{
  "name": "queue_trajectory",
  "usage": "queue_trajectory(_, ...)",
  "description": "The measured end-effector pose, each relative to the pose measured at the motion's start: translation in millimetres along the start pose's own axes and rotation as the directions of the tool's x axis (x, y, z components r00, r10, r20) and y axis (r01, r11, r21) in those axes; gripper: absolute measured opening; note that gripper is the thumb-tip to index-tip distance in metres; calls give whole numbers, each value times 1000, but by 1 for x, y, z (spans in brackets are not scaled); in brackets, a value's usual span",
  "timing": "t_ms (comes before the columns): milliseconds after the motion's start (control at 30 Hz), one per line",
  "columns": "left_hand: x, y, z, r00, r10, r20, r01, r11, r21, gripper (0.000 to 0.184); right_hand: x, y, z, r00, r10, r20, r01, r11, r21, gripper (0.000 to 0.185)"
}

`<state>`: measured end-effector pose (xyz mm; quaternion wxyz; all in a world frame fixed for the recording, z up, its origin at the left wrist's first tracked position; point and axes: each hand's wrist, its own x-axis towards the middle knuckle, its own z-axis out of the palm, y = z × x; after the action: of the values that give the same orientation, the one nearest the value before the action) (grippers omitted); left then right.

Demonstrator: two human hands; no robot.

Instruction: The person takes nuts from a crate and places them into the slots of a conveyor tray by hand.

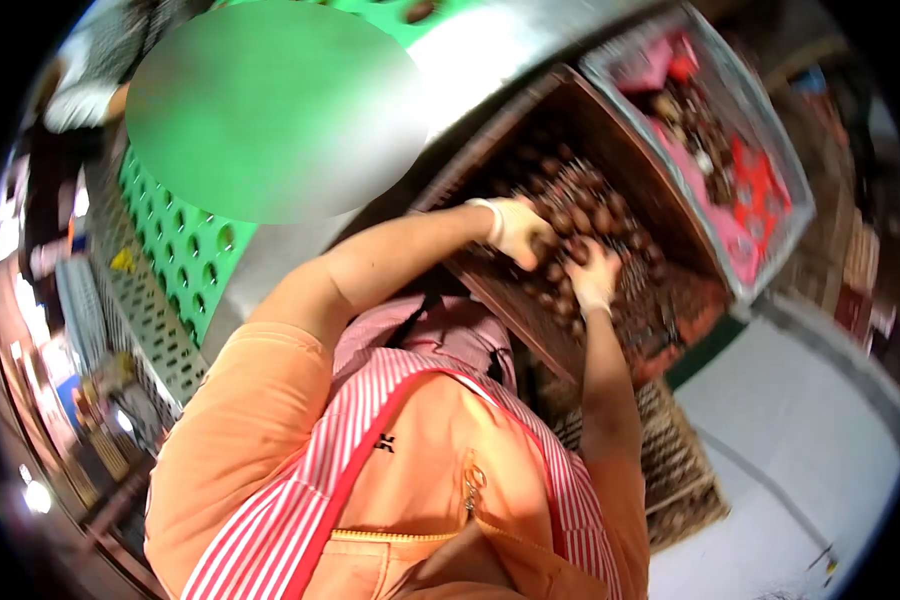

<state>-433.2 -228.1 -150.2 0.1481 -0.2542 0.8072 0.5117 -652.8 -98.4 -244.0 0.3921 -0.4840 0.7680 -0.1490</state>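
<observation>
A deep reddish-brown bin (685, 205) holds many round brown items (595, 205), with both hands inside it. My left hand (518, 232), in a pale glove, curls round one brown item at its fingertips. Close to its right, my right hand (595, 277), also in a pale glove, has its thumb and fingers bent round another brown item. The two hands are slightly apart, low over the heap. Blur hides the exact fingertip contact.
Beyond the bin stands a grey crate (770, 170) with red and pink pieces. A green perforated surface (175, 235) lies left, beside a metal edge (270, 270). A wicker basket (685, 470) is below the bin. A co-worker's gloved hand (80, 107) shows upper left.
</observation>
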Motion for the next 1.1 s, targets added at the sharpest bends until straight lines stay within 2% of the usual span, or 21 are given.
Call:
queue_trajectory(33,-16,14,-9,993,30,-113,-38,997,-73,57,10,21,3,999,5,33,-15,949,316,55)
queue_trajectory(67,-37,31,-16,972,62,-228,-95,986,-135,56,-1,-7,-19,978,92,185,-191,749,635,53)
queue_trajectory(133,-84,42,-26,885,144,-442,-295,909,-294,53,-45,-88,-62,948,239,211,-302,462,834,52)
queue_trajectory(167,-114,46,-33,839,152,-523,-347,889,-298,53,-46,-67,-61,969,190,160,-234,483,844,53)
queue_trajectory(200,-141,39,-34,765,160,-623,-385,890,-244,54,-44,-64,-63,977,118,179,-211,397,893,54)
queue_trajectory(233,-175,33,-40,729,123,-674,-365,903,-229,56,-42,-60,-66,979,45,197,-201,304,931,55)
queue_trajectory(267,-212,26,-44,692,86,-717,-344,912,-223,58,-41,-73,-69,960,-60,272,-265,102,959,56)
queue_trajectory(300,-247,16,-37,672,-74,-737,-403,799,-447,59,-50,-113,-73,954,-175,242,-234,63,970,59)
queue_trajectory(333,-282,4,-28,665,-223,-713,-466,622,-629,60,-52,-145,-72,935,-247,253,-230,118,966,60)
queue_trajectory(400,-345,-39,-5,414,-402,-816,-374,743,-556,60,-49,-207,-65,882,-381,279,-208,216,954,62)
queue_trajectory(467,-402,-59,12,181,-609,-773,-394,675,-624,54,-51,-286,-50,846,-408,342,-88,527,845,65)
queue_trajectory(533,-438,-83,32,-126,-729,-672,-469,641,-607,40,-60,-366,-18,857,-347,381,106,842,529,57)
queue_trajectory(600,-457,-116,46,-258,-771,-583,-500,623,-602,37,-50,-416,43,729,-637,250,531,757,380,51)
queue_trajectory(667,-464,-144,56,-128,-824,-552,-518,530,-671,35,-63,-481,92,475,-852,219,872,489,13,53)
queue_trajectory(733,-455,-182,63,-105,-625,-774,-283,765,-579,41,-73,-523,144,493,-812,313,865,497,-75,54)
queue_trajectory(767,-450,-163,57,-289,-629,-722,1,754,-657,50,-71,-533,171,452,-824,341,891,436,-126,52)
queue_trajectory(800,-452,-161,53,-281,-623,-730,54,749,-660,52,-67,-538,195,412,-832,373,911,373,-175,50)
queue_trajectory(867,-462,-152,44,-274,-634,-724,81,734,-674,52,-54,-548,230,427,-701,571,899,263,-349,46)
queue_trajectory(933,-476,-161,33,-339,-598,-726,136,732,-667,55,-60,-561,234,460,-674,578,871,218,-439,43)
queue_trajectory(1000,-489,-178,20,-439,-546,-713,122,750,-650,56,-63,-580,231,432,-782,449,888,281,-365,45)
queue_trajectory(1100,-509,-192,-7,-240,-696,-677,249,630,-736,57,-56,-613,250,328,-735,594,893,36,-448,39)
